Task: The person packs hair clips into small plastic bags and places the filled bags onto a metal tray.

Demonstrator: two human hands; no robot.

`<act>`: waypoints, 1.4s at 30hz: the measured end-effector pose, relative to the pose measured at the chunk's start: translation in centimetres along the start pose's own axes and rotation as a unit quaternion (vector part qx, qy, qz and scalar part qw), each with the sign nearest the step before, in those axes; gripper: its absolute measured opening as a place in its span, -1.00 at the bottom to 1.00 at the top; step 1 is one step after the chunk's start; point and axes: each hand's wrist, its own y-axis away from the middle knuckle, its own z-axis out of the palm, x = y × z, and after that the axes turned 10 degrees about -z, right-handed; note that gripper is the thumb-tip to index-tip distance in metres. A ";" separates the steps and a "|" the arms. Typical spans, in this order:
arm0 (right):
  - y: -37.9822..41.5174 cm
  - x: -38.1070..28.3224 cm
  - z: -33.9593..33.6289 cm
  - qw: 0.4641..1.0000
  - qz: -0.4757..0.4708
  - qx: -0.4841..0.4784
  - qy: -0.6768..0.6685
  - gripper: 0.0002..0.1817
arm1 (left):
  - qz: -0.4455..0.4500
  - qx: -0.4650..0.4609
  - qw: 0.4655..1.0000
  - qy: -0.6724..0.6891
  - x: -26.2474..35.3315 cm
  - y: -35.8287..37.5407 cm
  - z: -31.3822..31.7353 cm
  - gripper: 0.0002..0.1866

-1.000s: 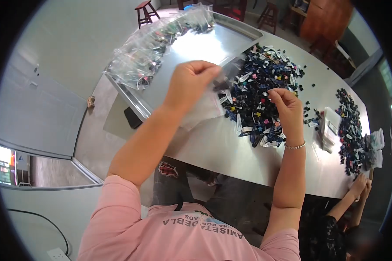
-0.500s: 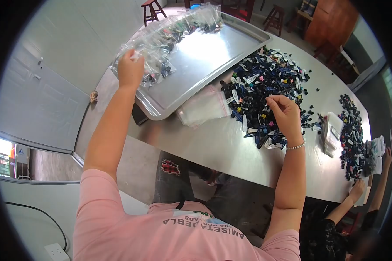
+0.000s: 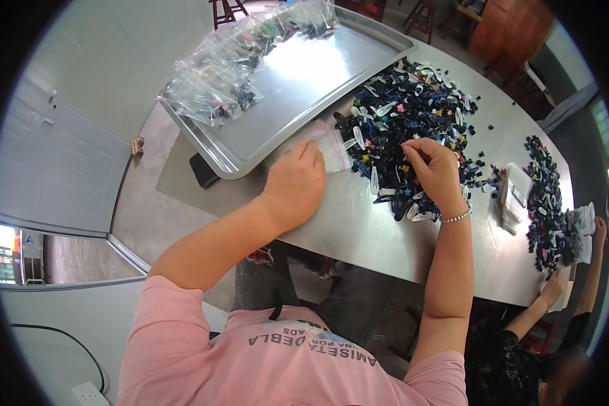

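My left hand [image 3: 296,179] is over the stack of clear plastic bags [image 3: 333,150] beside the tray; its fingers bend down toward the bags and their tips are hidden. My right hand [image 3: 436,169], with a beaded bracelet [image 3: 457,216] at the wrist, hovers at the pile of hair clips [image 3: 399,128]. Its thumb and forefinger pinch together, and whatever is between them is too small to make out. Dark, white and coloured clips make up the pile. Filled plastic bags [image 3: 213,84] lie along the left and far sides of the metal tray [image 3: 277,125].
A second clip pile [image 3: 547,196] lies to the right, with a stack of packs [image 3: 516,193] beside it. Another person's hands [image 3: 553,287] are at the table's right end, near bagged items [image 3: 580,233]. A dark box [image 3: 203,169] sits under the tray's corner. Stools [image 3: 421,24] stand behind.
My left hand has left the filled bags on the tray and come down and right to the plastic bag stack. My right hand stays pinched over the clip pile. The view has shifted slightly.
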 end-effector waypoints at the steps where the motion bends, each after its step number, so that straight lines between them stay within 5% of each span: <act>1: 0.0 0.1 0.0 1.000 -0.006 -0.002 0.002 -0.88 | -0.011 -0.016 0.998 -0.051 -0.4 0.2 0.7 -0.74; 15: -0.1 -0.5 0.2 0.998 -0.042 -0.022 0.031 -0.89 | -0.051 -0.083 0.995 -0.014 -0.7 -0.1 -0.6 -0.89; 18: -0.2 -0.9 0.2 0.999 -0.044 -0.015 0.026 -0.90 | -0.029 -0.055 0.998 0.000 -0.2 -0.8 -1.9 -0.90; 20: -0.3 -1.5 0.1 0.999 -0.043 -0.007 0.022 -0.91 | -0.008 0.154 0.982 0.114 0.5 -2.2 -2.6 -0.91; 21: -0.4 -1.9 0.2 0.997 -0.074 0.026 0.008 -0.91 | -0.006 0.154 0.981 0.115 1.0 -2.8 -3.2 -0.91; 23: -0.5 -2.9 0.1 0.993 -0.106 0.059 -0.002 -0.91 | -0.178 0.079 0.921 0.336 1.9 -3.9 -4.0 -0.86; 24: -0.4 -3.5 -0.1 0.991 -0.105 0.084 -0.013 -0.91 | -0.176 0.081 0.921 0.338 2.1 -4.3 -3.7 -0.86; 26: -0.2 -4.1 -0.5 0.988 -0.104 0.110 -0.019 -0.90 | -0.291 -0.009 0.818 0.497 2.2 -5.5 -2.6 -0.80; 29: -0.3 -4.0 -0.9 0.961 -0.213 0.177 0.027 -0.85 | -0.291 -0.035 0.768 0.570 2.8 -6.7 -0.9 -0.77; 33: -0.7 -5.4 -1.8 0.932 -0.284 0.179 0.136 -0.73 | -0.262 -0.038 0.765 0.588 4.1 -7.9 0.6 -0.77; 42: -0.4 -4.5 -1.6 0.952 -0.178 0.136 0.208 -0.67 | -0.212 -0.048 0.773 0.596 5.6 -10.0 2.0 -0.81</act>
